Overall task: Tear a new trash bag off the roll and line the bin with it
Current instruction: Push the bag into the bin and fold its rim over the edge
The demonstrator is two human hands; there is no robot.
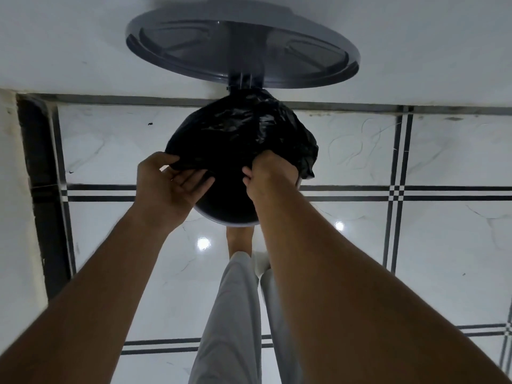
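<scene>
Lining is well under way in the head view: the black trash bag (238,134) is draped over the bin (227,214), whose lid (241,51) stands open. The left hand (169,184) pinches its edge; the right hand (268,176) is clenched on it. Near-rim tucking remains. A glossy tiled floor (415,245) meets a white wall (415,37).

View count: one, head-worn, wide-angle.
Position: above the bin (221,214), at the person's head.
Direction: forward and steeply down, onto the tiled floor (429,245) and the base of the white wall (83,45).
Nearness: close; both forearms run from the lower corners to the left hand (169,184) and right hand (268,176) at mid-frame.
Lower field: the person's trouser legs (230,314), straight beneath the lens.
Distortion: floor lines bend toward the edges.
Shared coverage: not applicable, single view.
</scene>
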